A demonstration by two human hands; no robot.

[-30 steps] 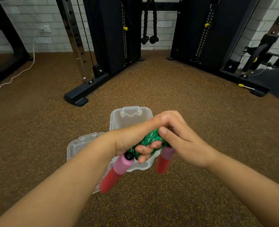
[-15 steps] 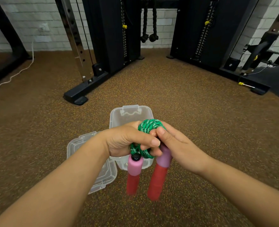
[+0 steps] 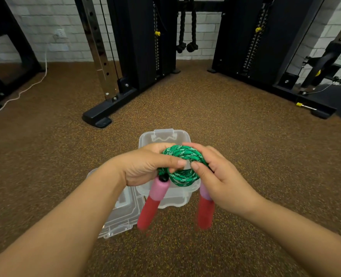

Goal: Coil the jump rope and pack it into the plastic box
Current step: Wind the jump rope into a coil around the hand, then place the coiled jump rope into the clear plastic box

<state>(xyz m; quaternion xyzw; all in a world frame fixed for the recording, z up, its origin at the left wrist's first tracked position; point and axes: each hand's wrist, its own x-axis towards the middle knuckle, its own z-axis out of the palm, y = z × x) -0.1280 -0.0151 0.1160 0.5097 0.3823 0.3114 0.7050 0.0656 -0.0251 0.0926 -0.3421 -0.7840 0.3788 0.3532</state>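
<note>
A green braided jump rope [image 3: 182,153] is wound into a tight round coil, held flat above the clear plastic box [image 3: 163,136] on the floor. My left hand [image 3: 145,166] grips the coil's left side, thumb on top. My right hand [image 3: 219,176] grips its right side. Two red and pink foam handles hang down toward me: one [image 3: 152,204] under the left hand, the other [image 3: 205,212] under the right hand. The box stands open, its inside mostly hidden by my hands and the coil.
The box's clear lid [image 3: 123,214] lies on the brown speckled floor, left of the box. A black machine foot [image 3: 99,116] sits ahead on the left. Black weight stacks stand at the back, a white cable [image 3: 25,90] runs at far left.
The coil has turned from upright to lying flat and round between both hands, spread wider over the box. The handles now hang farther apart.
</note>
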